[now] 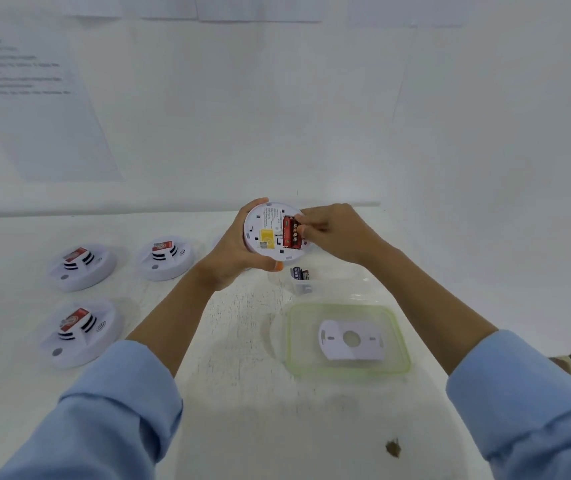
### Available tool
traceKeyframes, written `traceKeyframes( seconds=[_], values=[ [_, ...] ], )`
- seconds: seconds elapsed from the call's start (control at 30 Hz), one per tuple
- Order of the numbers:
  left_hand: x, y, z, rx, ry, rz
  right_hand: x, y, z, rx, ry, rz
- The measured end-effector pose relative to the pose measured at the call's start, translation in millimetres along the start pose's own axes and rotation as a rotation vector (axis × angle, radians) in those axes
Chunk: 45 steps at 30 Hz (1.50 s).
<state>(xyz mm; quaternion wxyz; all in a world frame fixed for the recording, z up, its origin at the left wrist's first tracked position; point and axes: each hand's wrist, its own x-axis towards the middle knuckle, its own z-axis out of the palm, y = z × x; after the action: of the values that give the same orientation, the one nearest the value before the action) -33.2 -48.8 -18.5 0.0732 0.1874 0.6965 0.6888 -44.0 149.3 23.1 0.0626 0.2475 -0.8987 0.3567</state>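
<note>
White plastic fills my left hand (pixel 235 251): a round smoke detector (pixel 263 230), held up above the far part of the table (pixel 242 375) with its back side facing me. My fingers curl round its far-left edge and my thumb hooks under the near rim, so the disc sits clamped in my grip, tilted a little toward me. In the open bay on its back lie two red batteries (pixel 289 233), side by side, with a yellow label (pixel 266 237) just to their left.

My right hand (pixel 336 233) comes in from the right. Its fingertips are bunched together and pinch at the right-hand battery, on the upper right edge of the bay. I cannot tell how firmly that battery sits in its slot.

Just below the detector a small clear tub (pixel 329 278) stands on the table, with dark batteries (pixel 299 273) at its left end. Nearer to me is a clear container with a green rim (pixel 398 341), and a white mounting plate (pixel 350 341) with a round hole lies flat inside it.

Off to my left three more detectors rest face up on the table, each with a red tag on top: one far left (pixel 81 268), one beside it toward the middle (pixel 164 258), and one nearer to me (pixel 80 332). A printed sheet (pixel 45 109) hangs on the white wall behind them, its text too blurred to read. A small brown spot (pixel 393 448) marks the table close to my right sleeve (pixel 526 403), which is light blue like the left one (pixel 104 410).
</note>
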Motion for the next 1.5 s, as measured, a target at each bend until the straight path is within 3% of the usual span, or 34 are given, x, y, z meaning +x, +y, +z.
traceKeyframes(
  seconds=[0.1, 0.33, 0.57, 0.73, 1.23, 1.5],
  values=[
    [-11.1, 2.6, 1.1, 0.053, -0.046, -0.003, -13.1, -2.0, -4.7, 0.283, -0.025, 0.106],
    [-50.1, -0.7, 19.2, 0.113, -0.046, -0.046, -49.4, -3.9, -8.4, 0.385, -0.170, 0.217],
    [-89.7, -8.3, 33.1, 0.082, -0.010, -0.097, -93.1, 11.1, -9.4, -0.178, -0.433, 0.221],
    [-105.9, -6.0, 44.6, 0.066, 0.012, -0.096, -110.2, 19.0, 1.7, -0.299, -0.518, 0.243],
    [-106.2, 0.0, 44.9, 0.098, 0.009, -0.105, -109.5, 25.6, 3.1, -0.314, -0.489, 0.243],
    [-94.2, 9.9, 41.4, 0.151, 0.010, -0.071, -92.7, -5.0, -56.5, -0.214, -0.115, 0.142]
  ],
)
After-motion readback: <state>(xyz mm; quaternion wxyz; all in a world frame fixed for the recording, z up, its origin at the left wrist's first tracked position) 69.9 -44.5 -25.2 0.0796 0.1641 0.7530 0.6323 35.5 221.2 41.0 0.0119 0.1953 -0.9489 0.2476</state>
